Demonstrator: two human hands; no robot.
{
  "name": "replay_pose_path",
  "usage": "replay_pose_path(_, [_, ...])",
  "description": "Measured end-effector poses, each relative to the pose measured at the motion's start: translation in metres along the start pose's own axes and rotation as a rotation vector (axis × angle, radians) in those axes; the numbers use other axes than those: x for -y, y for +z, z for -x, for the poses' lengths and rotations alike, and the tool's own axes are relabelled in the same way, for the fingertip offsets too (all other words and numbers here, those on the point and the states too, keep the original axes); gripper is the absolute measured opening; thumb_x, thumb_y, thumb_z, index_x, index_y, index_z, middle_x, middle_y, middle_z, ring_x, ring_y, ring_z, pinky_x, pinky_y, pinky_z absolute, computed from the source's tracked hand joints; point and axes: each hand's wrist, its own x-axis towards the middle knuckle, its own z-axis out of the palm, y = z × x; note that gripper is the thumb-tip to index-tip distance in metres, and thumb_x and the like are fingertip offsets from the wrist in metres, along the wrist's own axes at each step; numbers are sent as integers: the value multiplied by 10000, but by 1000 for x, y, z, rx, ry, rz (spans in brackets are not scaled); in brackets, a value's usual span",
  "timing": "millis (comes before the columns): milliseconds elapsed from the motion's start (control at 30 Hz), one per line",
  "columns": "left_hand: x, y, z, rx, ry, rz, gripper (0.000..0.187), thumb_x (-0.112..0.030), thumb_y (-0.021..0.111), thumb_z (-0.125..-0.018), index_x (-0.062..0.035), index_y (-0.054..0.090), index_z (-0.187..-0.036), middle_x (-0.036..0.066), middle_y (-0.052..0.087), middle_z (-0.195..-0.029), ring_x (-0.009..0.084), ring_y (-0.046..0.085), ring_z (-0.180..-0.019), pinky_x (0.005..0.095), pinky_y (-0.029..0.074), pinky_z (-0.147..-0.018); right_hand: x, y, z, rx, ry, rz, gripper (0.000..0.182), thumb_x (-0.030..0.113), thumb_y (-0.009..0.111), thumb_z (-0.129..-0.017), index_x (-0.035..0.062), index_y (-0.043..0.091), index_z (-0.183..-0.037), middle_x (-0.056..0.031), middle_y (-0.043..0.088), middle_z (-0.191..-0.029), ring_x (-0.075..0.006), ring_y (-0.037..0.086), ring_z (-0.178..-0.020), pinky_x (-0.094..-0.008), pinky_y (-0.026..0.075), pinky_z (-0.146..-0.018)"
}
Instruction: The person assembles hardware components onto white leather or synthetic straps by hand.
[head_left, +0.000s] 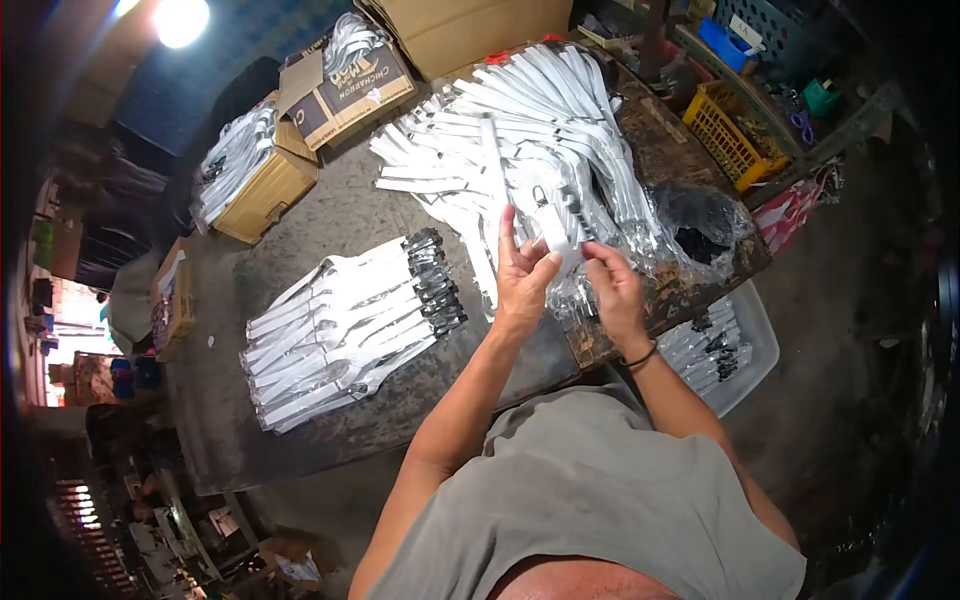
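Note:
A white strap [553,228] with a black end piece is held up between my hands, over a large fanned pile of white straps [560,100]. My left hand [524,275] pinches the strap between thumb and fingers, with the index finger stretched upward. My right hand [612,288] has its fingers pressed together at the strap's right side, near clear plastic. Left of my hands lies a stack of white straps in clear wrapping [340,325], their black ends [435,283] lined up on the right.
Cardboard boxes holding white straps [268,190] stand at the table's back left. Crumpled clear plastic [705,225] lies on the right edge. Below that edge is a translucent bin [762,345] with wrapped pieces. A yellow basket [725,135] sits on the right shelf.

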Motion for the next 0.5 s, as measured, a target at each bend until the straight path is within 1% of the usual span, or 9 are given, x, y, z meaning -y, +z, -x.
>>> replay_pose_path(33, [-3, -2, 2, 24, -12, 34, 768, 65, 574, -840, -75, 157, -1470, 81, 613, -1006, 135, 588, -884, 276, 478, -786, -1, 11, 4, 31, -53, 80, 233, 130, 587, -927, -18, 606, -1106, -90, 621, -1023, -123, 578, -909, -254, 465, -811])
replay_pose_path(133, [-6, -11, 4, 68, -34, 115, 838, 76, 572, -833, -68, 87, -1502, 105, 619, -1052, 196, 613, -1004, 317, 496, -845, -11, 33, 11, 71, 5, 104, 280, 170, 607, -919, -32, 589, -1112, -112, 609, -1040, -143, 573, -970, -281, 454, -867])
replay_pose_path(167, [-8, -12, 5, 66, -41, 141, 836, 79, 572, -832, -63, 88, -1500, 115, 616, -1074, 208, 613, -1020, 320, 497, -853, -10, 38, 11, 40, 18, 132, 184, 147, 564, -940, -11, 601, -1027, 11, 562, -882, -70, 491, -803, -222, 426, -718])
replay_pose_path(200, [-10, -11, 4, 66, -46, 167, 834, 81, 572, -831, -57, 89, -1497, 125, 614, -1096, 219, 614, -1036, 323, 499, -861, -9, 37, 11, 66, 33, 150, 186, 158, 572, -935, -10, 603, -1009, -10, 577, -866, -87, 511, -796, -241, 438, -718])
replay_pose_path(233, [-11, -11, 3, 70, 6, 141, 802, 44, 562, -854, -48, 86, -1492, 158, 584, -1172, 270, 606, -1078, 351, 501, -890, -9, 34, 11, 92, 48, 167, 189, 168, 580, -931, -9, 605, -991, -31, 591, -851, -103, 530, -789, -260, 450, -718])
replay_pose_path(333, [-31, -6, -5, 64, -42, 334, 802, -13, 582, -881, -21, 62, -1492, 160, 575, -1177, 261, 611, -1059, 372, 501, -880, -5, 31, 10, 136, 61, 220, 185, 175, 568, -931, -4, 595, -891, -39, 578, -740, -118, 511, -692, -294, 437, -637])
replay_pose_path(367, [-35, -7, -9, 60, -66, 327, 726, -98, 573, -927, -28, 114, -1484, 171, 562, -1180, 299, 606, -1056, 411, 508, -879, -4, 32, 11, 139, 53, 239, 191, 177, 564, -932, -6, 591, -886, -45, 577, -736, -120, 510, -686, -296, 435, -632])
replay_pose_path(467, [-46, -8, -27, 128, -134, 323, 619, -169, 558, -958, -36, 214, -1455, 163, 567, -1169, 288, 610, -1039, 407, 518, -860, -5, 28, 13, 147, 40, 278, 220, 195, 545, -940, -13, 583, -876, -73, 573, -723, -136, 513, -669, -300, 432, -628])
replay_pose_path(500, [-45, -9, -33, 142, -129, 260, 463, -222, 562, -960, -48, 382, -1350, 157, 577, -1170, 298, 617, -1028, 425, 538, -834, -7, 26, 15, 145, 22, 263, 223, 196, 541, -941, -13, 583, -875, -75, 572, -722, -139, 514, -667, -301, 432, -626])
